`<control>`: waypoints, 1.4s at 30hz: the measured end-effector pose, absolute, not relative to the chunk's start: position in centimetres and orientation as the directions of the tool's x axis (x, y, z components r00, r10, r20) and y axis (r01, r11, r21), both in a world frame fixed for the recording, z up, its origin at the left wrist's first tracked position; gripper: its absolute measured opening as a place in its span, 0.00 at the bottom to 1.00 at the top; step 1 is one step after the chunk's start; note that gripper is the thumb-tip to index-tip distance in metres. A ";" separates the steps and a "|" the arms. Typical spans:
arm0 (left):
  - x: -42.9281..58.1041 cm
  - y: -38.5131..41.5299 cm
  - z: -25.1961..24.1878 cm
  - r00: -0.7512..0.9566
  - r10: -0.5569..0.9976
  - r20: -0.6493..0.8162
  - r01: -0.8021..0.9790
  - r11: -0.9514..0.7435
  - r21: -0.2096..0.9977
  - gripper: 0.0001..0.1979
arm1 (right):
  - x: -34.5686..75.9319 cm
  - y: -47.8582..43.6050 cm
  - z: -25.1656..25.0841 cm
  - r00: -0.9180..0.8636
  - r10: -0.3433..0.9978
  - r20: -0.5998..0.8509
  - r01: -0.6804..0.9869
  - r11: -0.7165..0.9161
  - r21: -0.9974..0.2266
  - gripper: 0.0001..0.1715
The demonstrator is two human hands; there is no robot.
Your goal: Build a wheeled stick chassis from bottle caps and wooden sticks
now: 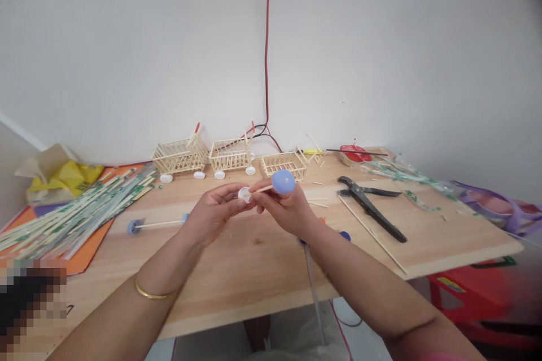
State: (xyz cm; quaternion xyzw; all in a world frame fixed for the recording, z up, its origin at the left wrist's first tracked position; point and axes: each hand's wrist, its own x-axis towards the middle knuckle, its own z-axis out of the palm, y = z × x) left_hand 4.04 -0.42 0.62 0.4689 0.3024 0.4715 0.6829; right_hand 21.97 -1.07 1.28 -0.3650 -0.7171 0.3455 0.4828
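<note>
We see a small white cap, round and shallow, its open side partly toward us; a thin, pale wooden stick, straight; and a smooth, domed light-blue cap at the stick's right end. We can't tell whether the stick's left end enters the white cap or just meets it: fingertips cover the spot. How the blue cap is fixed is hidden too.

Left hand: thumb and fingers pinching the white cap at its rim. Right hand: thumb and fingers pinching the stick close to the white cap, with the blue cap above the knuckles. All three are held up over the worktop, between the two hands.

Farther out, left: an axle with blue wheels, its right end partly behind the left wrist. Right: black cutters beside a long stick. A dark-blue cap is partly covered by the right forearm. At the back we have two wheeled stick carts and a stick basket, the latter partly blocked by the blue cap. Far left: bundled sticks on orange sheets; bottom-left corner is pixelated, unreadable.
</note>
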 end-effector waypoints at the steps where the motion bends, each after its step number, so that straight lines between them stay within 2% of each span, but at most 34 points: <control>1: 4.0 -0.4 0.6 0.368 0.929 0.030 -0.362 0.114 0.925 0.15 | 22.0 -1.0 1.2 -0.267 0.855 0.445 0.192 0.499 -0.845 0.11; 9: 4.0 -0.2 0.1 0.370 0.928 0.032 -0.364 0.113 0.924 0.15 | 22.0 -0.8 0.9 -0.270 0.847 0.458 0.223 0.518 -0.826 0.13; 13: 3.9 -0.1 0.0 0.370 0.928 0.026 -0.374 0.123 0.919 0.16 | 21.9 -0.8 0.8 -0.245 0.857 0.453 0.201 0.502 -0.841 0.11; 18: 3.7 0.1 -0.1 0.381 0.924 -0.019 -0.394 0.181 0.901 0.30 | 21.9 -0.8 0.8 -0.190 0.860 0.473 0.190 0.505 -0.842 0.09; 20: 3.8 0.1 -0.1 0.408 0.913 -0.007 -0.391 0.181 0.903 0.33 | 21.9 -0.8 0.8 -0.175 0.861 0.478 0.171 0.505 -0.846 0.10; 26: 4.6 -0.6 -0.6 0.602 0.799 0.016 -0.268 0.183 0.946 0.24 | 21.8 -0.8 0.7 -0.153 0.882 0.446 0.079 0.460 -0.884 0.10; 30: 5.0 -1.5 -1.0 0.676 0.730 -0.095 -0.107 0.226 0.968 0.13 | 21.7 -0.9 0.9 -0.127 0.902 0.412 0.049 0.420 -0.906 0.11; 32: 4.8 -1.7 -1.0 0.661 0.736 -0.145 -0.023 0.213 0.977 0.13 | 21.9 -0.8 1.1 -0.105 0.895 0.433 0.048 0.440 -0.897 0.10; 34: 4.4 -1.6 -0.6 0.632 0.759 -0.154 0.067 0.144 0.987 0.15 | 22.2 -0.6 1.4 -0.064 0.892 0.447 0.038 0.450 -0.892 0.09; 36: 4.0 -1.2 0.0 0.594 0.795 -0.126 0.203 0.004 0.979 0.15 | 22.5 -0.3 1.7 -0.013 0.892 0.451 0.028 0.451 -0.892 0.09; 38: 3.6 -0.7 0.5 0.534 0.842 -0.074 0.397 -0.173 0.901 0.14 | 22.9 0.0 1.9 0.027 0.887 0.461 0.024 0.460 -0.887 0.09; 42: 3.2 0.0 0.8 0.475 0.875 0.094 0.688 -0.436 0.580 0.15 | 23.7 0.3 2.3 0.064 0.874 0.482 0.005 0.482 -0.876 0.09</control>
